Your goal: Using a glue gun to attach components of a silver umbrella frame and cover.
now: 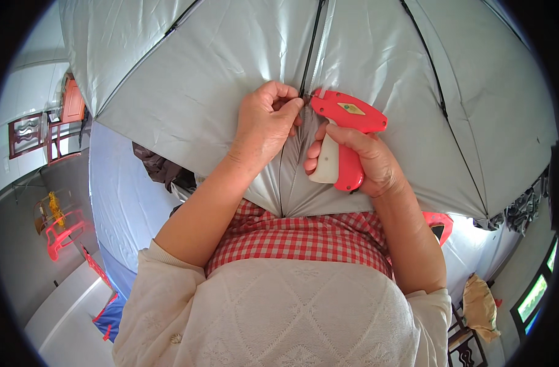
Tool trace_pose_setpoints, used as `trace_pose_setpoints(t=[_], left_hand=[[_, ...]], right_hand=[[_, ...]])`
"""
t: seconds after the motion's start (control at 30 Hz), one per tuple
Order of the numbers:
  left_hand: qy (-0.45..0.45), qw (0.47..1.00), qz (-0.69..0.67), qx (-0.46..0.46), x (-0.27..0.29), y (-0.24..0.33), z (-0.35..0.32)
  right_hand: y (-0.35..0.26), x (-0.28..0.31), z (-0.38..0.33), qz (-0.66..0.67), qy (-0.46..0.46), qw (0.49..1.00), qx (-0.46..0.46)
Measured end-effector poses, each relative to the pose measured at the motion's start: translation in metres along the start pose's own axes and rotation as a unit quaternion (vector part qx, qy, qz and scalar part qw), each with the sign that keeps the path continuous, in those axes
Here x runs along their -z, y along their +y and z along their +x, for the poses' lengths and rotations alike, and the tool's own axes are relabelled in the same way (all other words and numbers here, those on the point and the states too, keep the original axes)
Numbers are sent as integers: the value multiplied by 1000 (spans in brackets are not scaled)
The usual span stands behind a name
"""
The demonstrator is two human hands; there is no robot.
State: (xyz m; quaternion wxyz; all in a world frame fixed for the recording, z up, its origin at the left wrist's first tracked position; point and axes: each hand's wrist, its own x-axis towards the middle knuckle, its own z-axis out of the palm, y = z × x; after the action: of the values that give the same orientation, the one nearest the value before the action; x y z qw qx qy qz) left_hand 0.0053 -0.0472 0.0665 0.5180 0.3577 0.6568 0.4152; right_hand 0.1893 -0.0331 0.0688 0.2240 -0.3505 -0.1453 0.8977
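Spread out in front of me is an opened umbrella, its silver inner side up. My left hand pinches the lower part of a thin black umbrella rib, thumb and fingers together; the exact spot gripped is partly hidden. In my right hand is a red and white tagging gun, my fingers wrapped around its handle. The gun's needle end points left and comes right up beside my left fingertips at the rib. Whether the needle pierces the cloth is too small to tell.
Another black rib runs down the canopy to the right. Dark bunched cloth lies under the umbrella's left edge, over a pale blue covering. A red checked cloth covers my lap. A red plastic chair stands far left.
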Motion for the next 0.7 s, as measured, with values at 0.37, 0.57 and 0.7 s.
trace_pose_setpoints(t=[0.37,0.57,0.7], left_hand=[[17,1000,21,7,-4,2,2],[0,999,52,-15,-8,-1,-1],[-8,992,115,-46,4,-4,-2]], right_hand=[[3,6,4,30,-16,999,-11],[10,-12,5,-31,70,995,58],[3,-15,5,-71,59,996,-5]])
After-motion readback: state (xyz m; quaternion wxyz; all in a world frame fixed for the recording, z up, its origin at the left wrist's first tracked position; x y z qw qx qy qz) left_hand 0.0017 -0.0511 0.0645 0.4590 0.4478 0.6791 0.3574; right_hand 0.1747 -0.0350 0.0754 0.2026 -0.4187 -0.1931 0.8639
